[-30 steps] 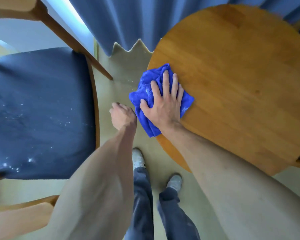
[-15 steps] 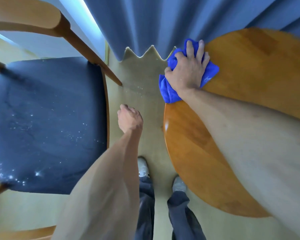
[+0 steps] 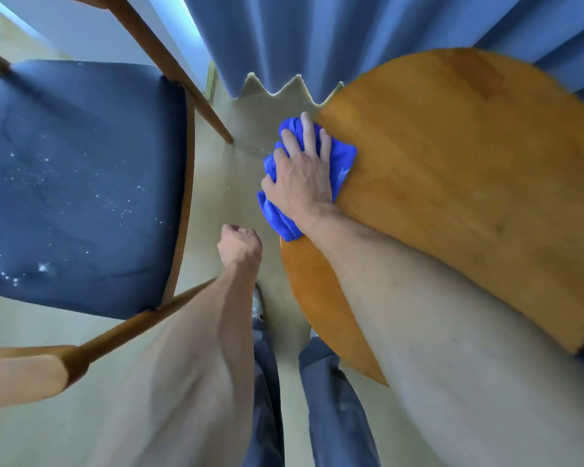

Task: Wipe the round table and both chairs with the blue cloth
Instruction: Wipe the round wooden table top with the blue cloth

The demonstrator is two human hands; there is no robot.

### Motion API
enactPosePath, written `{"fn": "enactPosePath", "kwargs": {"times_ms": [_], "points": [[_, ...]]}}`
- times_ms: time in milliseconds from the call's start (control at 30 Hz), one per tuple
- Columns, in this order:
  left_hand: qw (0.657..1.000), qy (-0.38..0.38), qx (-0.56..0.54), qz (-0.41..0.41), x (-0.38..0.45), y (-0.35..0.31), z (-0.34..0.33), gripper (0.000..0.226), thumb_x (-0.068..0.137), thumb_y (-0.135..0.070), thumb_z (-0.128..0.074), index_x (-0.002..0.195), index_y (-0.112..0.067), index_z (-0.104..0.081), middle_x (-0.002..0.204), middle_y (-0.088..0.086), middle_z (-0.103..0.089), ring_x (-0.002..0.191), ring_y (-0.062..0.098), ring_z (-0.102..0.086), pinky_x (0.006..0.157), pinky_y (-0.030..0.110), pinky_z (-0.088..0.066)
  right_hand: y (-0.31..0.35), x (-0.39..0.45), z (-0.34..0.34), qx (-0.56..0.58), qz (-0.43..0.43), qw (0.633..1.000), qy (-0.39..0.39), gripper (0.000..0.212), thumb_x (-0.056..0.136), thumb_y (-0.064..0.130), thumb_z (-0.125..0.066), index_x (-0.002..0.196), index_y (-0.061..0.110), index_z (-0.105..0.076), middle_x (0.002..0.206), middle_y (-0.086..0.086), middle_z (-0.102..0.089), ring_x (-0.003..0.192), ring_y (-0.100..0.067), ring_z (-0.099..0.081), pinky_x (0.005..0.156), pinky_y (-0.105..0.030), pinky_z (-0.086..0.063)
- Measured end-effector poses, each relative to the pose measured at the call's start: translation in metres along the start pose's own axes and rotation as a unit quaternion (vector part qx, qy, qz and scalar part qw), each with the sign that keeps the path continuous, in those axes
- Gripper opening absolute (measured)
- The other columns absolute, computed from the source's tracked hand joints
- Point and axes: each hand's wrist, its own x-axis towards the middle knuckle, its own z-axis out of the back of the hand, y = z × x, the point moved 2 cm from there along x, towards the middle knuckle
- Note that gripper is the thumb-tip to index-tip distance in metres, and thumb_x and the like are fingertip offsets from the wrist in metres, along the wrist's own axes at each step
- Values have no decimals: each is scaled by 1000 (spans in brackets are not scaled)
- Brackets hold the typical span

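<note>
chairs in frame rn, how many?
1. The chair with the dark blue seat stands left of the round table. The task names two; the second is not clearly in view, maybe hidden at the table's right edge.

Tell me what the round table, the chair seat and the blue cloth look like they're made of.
Round table: wood, likely glossy varnish; plank grain shows. Chair seat: dark padded upholstery, maybe leather; creased, white-specked. Blue cloth: soft fabric, probably microfibre; it bunches.

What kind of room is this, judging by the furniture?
Probably a small dining or sitting corner indoors: a round wooden table, a wooden chair with a dark padded seat, and long blue curtains reaching the floor.
</note>
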Motion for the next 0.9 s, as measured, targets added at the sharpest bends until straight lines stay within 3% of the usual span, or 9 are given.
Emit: {"fn": "enactPosePath", "kwargs": {"times_ms": [167,433,667,900], "points": [[999,-32,9,-7,-20,34,12,34,98,-17,-41,129,-5,-50,125,17,-59,115,32,-56,88,27,-41,9,-64,-12,28,46,998,-12,35,81,37,-55,107,17,-67,155,-1,-38,149,-34,-16,117,-50,-15],[996,-55,57,-47,-65,77,25,41,94,-13,-40,135,-8,-46,128,14,-57,115,33,-56,95,36,-47,8,-162,-32,47,52,997,-21,49,72,34,-65,119,21,-62,158,-2,-34,150,-34,-17,117,-52,-17],[981,-109,94,-130,-109,102,32,40,94,-12,-42,134,-9,-42,130,16,-49,115,36,-53,94,43,-46,-20,-279,-50,12,25,998,-52,59,71,31,-71,128,22,-57,158,-3,-34,149,-35,-21,114,-53,-24],[933,-158,157,-283,-165,92,-14,48,91,-14,-42,139,-9,-40,154,17,-26,140,32,-28,107,42,-30,-73,-353,-59,-12,26,998,-58,64,69,33,-77,129,24,-56,160,-3,-30,149,-35,-21,114,-52,-26]]}}
